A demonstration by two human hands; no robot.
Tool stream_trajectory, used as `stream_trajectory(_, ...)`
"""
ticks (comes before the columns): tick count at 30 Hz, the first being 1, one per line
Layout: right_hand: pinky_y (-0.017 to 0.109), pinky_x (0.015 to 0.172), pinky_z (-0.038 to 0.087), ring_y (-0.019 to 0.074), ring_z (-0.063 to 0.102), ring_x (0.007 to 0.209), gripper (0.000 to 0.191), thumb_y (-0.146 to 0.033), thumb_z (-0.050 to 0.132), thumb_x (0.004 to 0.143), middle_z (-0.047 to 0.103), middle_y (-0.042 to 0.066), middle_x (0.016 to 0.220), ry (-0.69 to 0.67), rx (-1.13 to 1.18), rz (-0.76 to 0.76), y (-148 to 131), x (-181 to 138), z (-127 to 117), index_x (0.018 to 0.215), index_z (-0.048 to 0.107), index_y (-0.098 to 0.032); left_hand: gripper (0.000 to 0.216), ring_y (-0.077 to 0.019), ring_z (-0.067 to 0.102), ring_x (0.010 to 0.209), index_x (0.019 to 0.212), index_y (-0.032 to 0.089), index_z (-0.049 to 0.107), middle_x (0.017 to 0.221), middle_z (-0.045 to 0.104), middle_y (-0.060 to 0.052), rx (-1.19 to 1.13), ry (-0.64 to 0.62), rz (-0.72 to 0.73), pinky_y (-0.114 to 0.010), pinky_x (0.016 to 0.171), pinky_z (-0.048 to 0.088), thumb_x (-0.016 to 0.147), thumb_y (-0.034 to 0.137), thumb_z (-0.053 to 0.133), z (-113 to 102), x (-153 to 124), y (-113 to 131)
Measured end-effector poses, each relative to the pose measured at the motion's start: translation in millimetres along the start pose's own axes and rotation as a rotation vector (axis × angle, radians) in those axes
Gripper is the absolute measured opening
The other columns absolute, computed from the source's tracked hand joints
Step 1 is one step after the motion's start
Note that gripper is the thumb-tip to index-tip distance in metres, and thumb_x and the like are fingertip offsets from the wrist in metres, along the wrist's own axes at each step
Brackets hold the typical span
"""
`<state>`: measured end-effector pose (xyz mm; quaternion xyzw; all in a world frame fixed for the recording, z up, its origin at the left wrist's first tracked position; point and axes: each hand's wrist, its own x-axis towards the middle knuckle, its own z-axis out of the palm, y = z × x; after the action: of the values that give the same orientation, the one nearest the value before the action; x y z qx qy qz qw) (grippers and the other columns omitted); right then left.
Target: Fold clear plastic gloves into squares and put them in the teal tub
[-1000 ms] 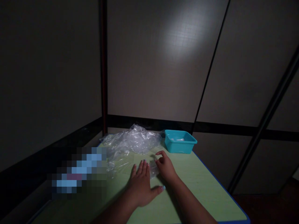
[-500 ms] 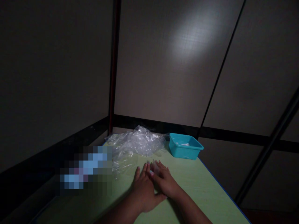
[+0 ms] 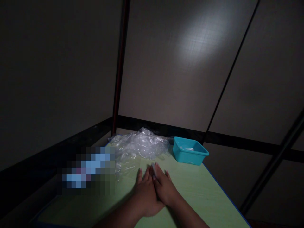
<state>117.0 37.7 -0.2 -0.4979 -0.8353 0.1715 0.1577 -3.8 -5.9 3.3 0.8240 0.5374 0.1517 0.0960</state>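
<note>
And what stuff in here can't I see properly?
All in the head view:
Blue shape: pixelated too coarsely to name.
Inside the teal basin: too small and dim to name.
Anything between the left hand and right hand: covered by the hands.
Table: near side cut off by the bottom edge.

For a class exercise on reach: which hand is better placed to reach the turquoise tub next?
Probably the right hand: it is nearer the turquoise tub, which stands toward the far right of the table. The left hand lies farther away, with the right hand between it and the tub.
</note>
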Motion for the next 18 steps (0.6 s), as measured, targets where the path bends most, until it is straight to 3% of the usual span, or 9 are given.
stream_trajectory(4,0.046,0.107,0.004,0.015,0.008,0.135,0.055,-0.027,0.028,0.088,0.013,0.004,0.147,-0.028,0.011,-0.036,4.0,0.4,0.2,0.141,0.014,-0.021,0.086,-0.0321,-0.008,0.132,0.138,0.027,-0.007,0.146,-0.006,-0.004,0.002,-0.003,0.009,-0.058,0.101,-0.011,0.075,0.064,0.038,-2.5,-0.1,3.2)
stream_trajectory(10,0.045,0.107,0.006,0.0148,0.01,0.134,0.056,-0.02,0.027,0.086,0.013,0.003,0.147,-0.012,0.008,-0.035,5.9,0.4,-0.5,0.141,0.016,-0.022,0.083,-0.0313,-0.006,0.133,0.139,0.032,-0.002,0.147,-0.003,-0.004,-0.033,-0.033,0.026,-0.059,0.101,-0.009,0.075,0.06,0.043,-8.7,-0.4,2.9)
stream_trajectory(14,0.048,0.106,0.006,0.0173,0.01,0.134,0.059,-0.018,0.028,0.084,0.012,0.006,0.147,-0.006,-0.062,-0.068,4.8,-2.5,0.7,0.141,0.015,-0.019,0.086,-0.0277,0.001,0.134,0.141,0.027,0.006,0.147,0.008,-0.005,-0.034,-0.08,0.052,-0.056,0.104,-0.005,0.073,0.054,0.051,-22.4,-9.0,-10.7)
stream_trajectory(18,0.051,0.105,0.006,0.019,0.008,0.135,0.067,-0.013,0.033,0.078,0.011,0.009,0.146,-0.018,-0.177,-0.075,0.4,-4.6,1.0,0.141,0.013,-0.013,0.072,-0.0239,0.008,0.135,0.139,0.023,0.021,0.145,0.02,-0.005,0.012,-0.077,0.066,-0.052,0.106,-0.001,0.077,0.044,0.051,-33.7,-23.9,-35.3)
